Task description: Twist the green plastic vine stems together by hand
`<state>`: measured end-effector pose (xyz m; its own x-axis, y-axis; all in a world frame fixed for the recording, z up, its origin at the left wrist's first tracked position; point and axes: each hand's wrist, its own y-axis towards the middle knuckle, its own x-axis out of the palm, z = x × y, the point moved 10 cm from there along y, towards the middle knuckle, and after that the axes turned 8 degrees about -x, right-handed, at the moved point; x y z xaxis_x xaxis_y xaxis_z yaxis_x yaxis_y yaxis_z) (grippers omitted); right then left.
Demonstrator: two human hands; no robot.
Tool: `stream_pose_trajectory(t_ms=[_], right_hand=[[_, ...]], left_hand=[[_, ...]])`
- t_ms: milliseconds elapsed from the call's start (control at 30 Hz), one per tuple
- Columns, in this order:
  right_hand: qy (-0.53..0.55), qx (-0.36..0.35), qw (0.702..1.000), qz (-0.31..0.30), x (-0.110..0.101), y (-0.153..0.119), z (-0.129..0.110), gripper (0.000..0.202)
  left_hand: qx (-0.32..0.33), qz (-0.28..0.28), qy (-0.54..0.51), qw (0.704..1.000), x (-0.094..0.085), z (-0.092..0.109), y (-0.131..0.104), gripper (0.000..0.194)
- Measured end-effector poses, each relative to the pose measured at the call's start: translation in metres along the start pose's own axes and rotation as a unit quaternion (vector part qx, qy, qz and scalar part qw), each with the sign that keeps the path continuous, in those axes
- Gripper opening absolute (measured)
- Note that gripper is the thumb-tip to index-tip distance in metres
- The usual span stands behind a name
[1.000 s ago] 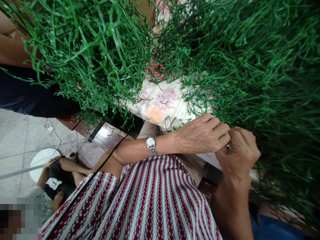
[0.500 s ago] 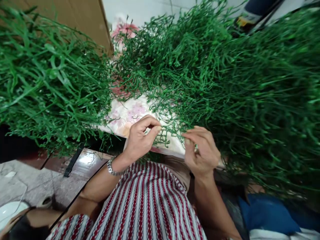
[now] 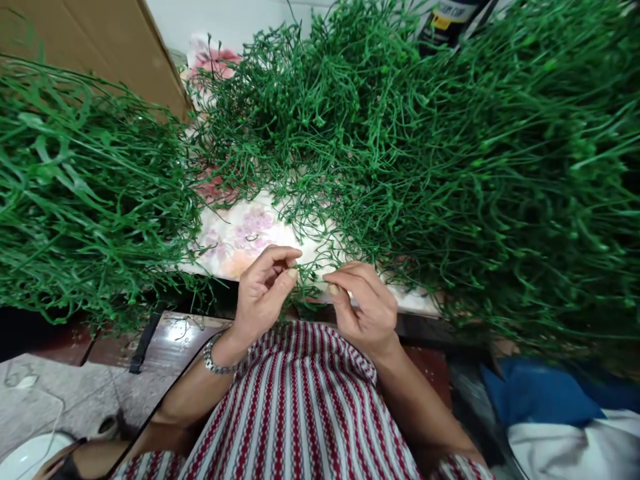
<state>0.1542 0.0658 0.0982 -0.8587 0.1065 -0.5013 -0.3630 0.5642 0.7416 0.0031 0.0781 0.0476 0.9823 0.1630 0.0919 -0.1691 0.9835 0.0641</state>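
My left hand, with a metal bracelet at its wrist, hovers just above the front edge of a flower-printed cloth. Its thumb and forefinger are slightly apart, beside a small tangle of thin green sprigs. On the other side of these sprigs, my right hand pinches with thumb and forefinger pressed together on a thin green sprig, whose end is mostly covered by the fingertips. Beyond both hands a heap of glossy, branching green sprigs spreads over the cloth and to the right.
Another pile of green strands stands on the left, before a cardboard sheet. A dark container with a yellow label stands at the back. Blue fabric lies low on the right. A white basin is on the floor at left.
Both hands have shifted left and closer together. My left thumb and forefinger have parted a little; my right fingertips have closed into a pinch. The camera view has also shifted slightly.
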Motion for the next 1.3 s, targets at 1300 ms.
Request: stream_pose_trajectory(t_ms=[1300], right_hand=[[0.066,-0.017,0.986,-0.152,0.011,0.006,0.011,0.01]], left_hand=[[-0.005,-0.131,0.145,0.981,0.03,-0.01,-0.015,0.009]])
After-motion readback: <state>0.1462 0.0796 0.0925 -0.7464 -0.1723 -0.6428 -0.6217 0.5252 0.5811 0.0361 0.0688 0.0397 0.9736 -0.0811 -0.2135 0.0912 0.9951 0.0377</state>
